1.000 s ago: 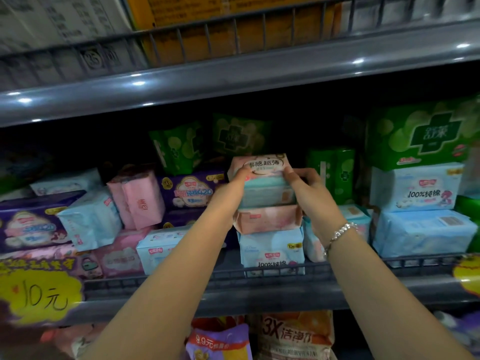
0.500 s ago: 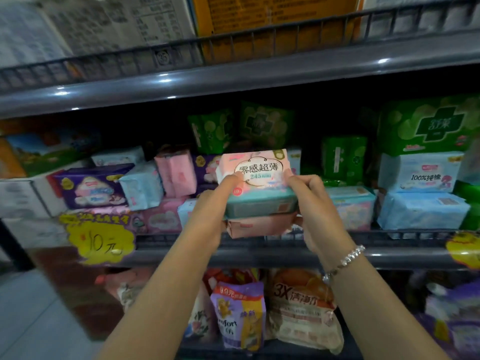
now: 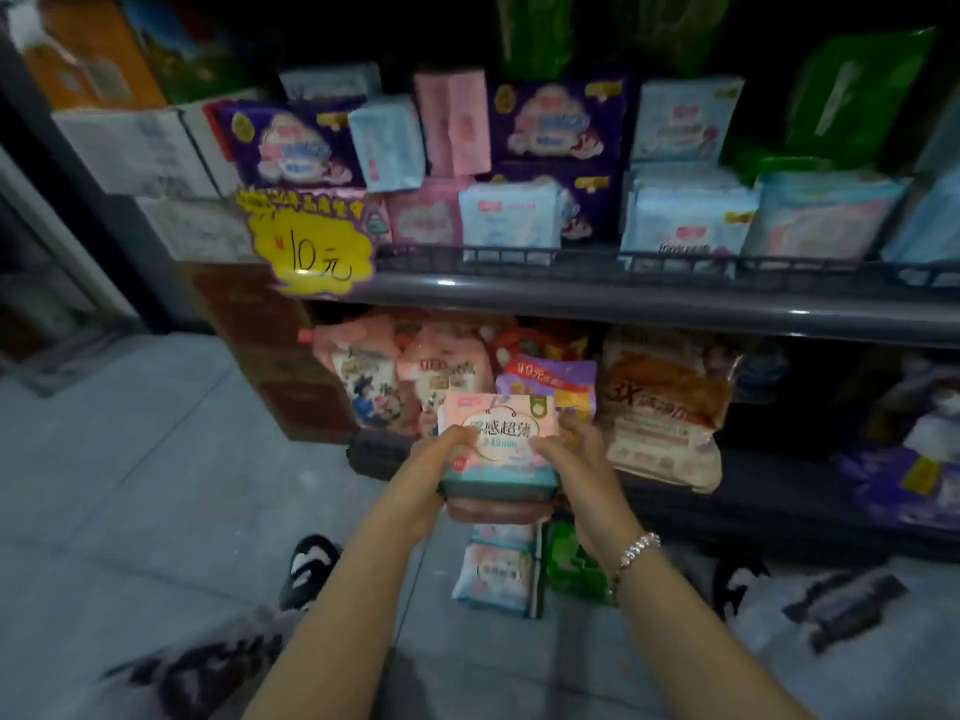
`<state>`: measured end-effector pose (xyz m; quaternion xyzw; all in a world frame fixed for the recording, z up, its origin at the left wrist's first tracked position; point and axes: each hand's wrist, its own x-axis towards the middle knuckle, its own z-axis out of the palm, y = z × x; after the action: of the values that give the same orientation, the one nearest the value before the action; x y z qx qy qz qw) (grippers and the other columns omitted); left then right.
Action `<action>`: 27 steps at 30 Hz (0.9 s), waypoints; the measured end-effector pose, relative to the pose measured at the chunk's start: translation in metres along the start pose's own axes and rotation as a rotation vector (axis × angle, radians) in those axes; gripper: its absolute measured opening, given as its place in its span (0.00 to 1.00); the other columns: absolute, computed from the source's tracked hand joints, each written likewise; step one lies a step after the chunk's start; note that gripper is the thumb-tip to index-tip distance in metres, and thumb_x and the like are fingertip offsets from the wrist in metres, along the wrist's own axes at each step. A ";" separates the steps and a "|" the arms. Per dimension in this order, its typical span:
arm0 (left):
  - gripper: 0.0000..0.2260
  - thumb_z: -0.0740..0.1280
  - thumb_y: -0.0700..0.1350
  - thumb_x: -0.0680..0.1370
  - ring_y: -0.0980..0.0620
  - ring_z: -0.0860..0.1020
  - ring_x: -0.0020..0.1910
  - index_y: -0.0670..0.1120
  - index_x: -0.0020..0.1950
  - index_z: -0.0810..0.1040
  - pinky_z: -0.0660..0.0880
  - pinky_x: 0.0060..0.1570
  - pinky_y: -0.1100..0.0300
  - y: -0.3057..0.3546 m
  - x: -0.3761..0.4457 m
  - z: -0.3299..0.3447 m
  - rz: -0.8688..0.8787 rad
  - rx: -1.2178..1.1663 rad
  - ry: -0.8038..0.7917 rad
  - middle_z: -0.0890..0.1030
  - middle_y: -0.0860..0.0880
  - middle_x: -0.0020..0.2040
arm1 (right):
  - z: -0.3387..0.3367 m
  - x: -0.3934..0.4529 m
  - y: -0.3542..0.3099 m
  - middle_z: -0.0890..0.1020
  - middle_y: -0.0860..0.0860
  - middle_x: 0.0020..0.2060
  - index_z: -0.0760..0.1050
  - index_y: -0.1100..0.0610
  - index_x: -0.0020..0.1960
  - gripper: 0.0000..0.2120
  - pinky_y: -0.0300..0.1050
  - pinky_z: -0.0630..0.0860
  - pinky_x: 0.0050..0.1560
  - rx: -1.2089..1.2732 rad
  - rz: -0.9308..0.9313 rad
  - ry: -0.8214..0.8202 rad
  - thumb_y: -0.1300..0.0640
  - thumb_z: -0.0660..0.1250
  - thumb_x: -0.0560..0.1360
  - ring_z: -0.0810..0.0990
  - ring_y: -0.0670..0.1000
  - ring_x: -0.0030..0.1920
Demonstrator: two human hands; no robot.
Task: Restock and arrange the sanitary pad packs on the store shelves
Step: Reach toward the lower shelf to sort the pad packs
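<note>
Fingers (image 3: pixel 457 439) of the left hand (image 3: pixel 423 478) curl over the left edge of a pink pack (image 3: pixel 498 439), thumb on its printed face, while the right hand (image 3: pixel 582 467) grips the right edge the same way, fingers wrapped behind. The pack is the top one of a small stack (a teal pack (image 3: pixel 498 483) shows under it, and a reddish one (image 3: pixel 493 511) under that), and both hands clamp the whole stack between them. It is held in the air, low, in front of the bottom shelf (image 3: pixel 727 491) and above the floor (image 3: pixel 130 485), touching no shelf.

Directly below the stack, on the floor, stand more packs (image 3: pixel 498 579), pale with blue trim, with a green pack (image 3: pixel 571 569) just beside them to the right. A bead bracelet (image 3: pixel 636 553) sits on the right wrist. A black-and-white shoe (image 3: pixel 309 569) shows to the left of the left forearm.

Behind the stack, the bottom shelf holds refill pouches (image 3: pixel 363 376) and a large orange bag (image 3: pixel 665 402). The shelf above (image 3: pixel 623 304) carries pad packs behind a low wire rail: purple ones (image 3: pixel 291 142), pink ones (image 3: pixel 452 122), white and light-blue ones (image 3: pixel 685 220), green ones (image 3: pixel 857 90) at the far right. A yellow price tag (image 3: pixel 311 241) hangs at the left end of that rail (the writing reads 10元). The frame is blurred toward the edges.
</note>
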<state>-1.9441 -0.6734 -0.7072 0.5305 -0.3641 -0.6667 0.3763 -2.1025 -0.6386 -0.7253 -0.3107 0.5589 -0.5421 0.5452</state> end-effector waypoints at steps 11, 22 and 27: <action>0.31 0.76 0.59 0.66 0.46 0.84 0.45 0.39 0.58 0.73 0.78 0.41 0.55 -0.162 0.047 -0.075 -0.326 0.123 0.162 0.84 0.42 0.49 | 0.007 0.004 0.152 0.82 0.52 0.46 0.72 0.56 0.50 0.09 0.36 0.78 0.35 -0.076 0.335 0.039 0.57 0.71 0.74 0.82 0.48 0.43; 0.26 0.76 0.55 0.66 0.42 0.84 0.47 0.39 0.55 0.76 0.79 0.54 0.44 -0.258 0.068 -0.097 -0.521 0.168 0.172 0.84 0.42 0.48 | -0.003 0.021 0.279 0.83 0.61 0.52 0.76 0.65 0.58 0.15 0.49 0.82 0.43 -0.155 0.622 0.058 0.60 0.70 0.75 0.84 0.54 0.45; 0.12 0.71 0.47 0.76 0.43 0.82 0.48 0.46 0.50 0.70 0.77 0.56 0.45 -0.278 0.079 -0.097 -0.528 0.127 0.190 0.82 0.43 0.51 | -0.007 0.032 0.306 0.82 0.58 0.55 0.70 0.62 0.62 0.18 0.48 0.82 0.45 -0.146 0.648 0.095 0.59 0.70 0.75 0.83 0.57 0.51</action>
<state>-1.8936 -0.6264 -1.0040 0.6895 -0.2177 -0.6647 0.1879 -2.0408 -0.5996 -1.0239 -0.1297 0.6906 -0.3131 0.6389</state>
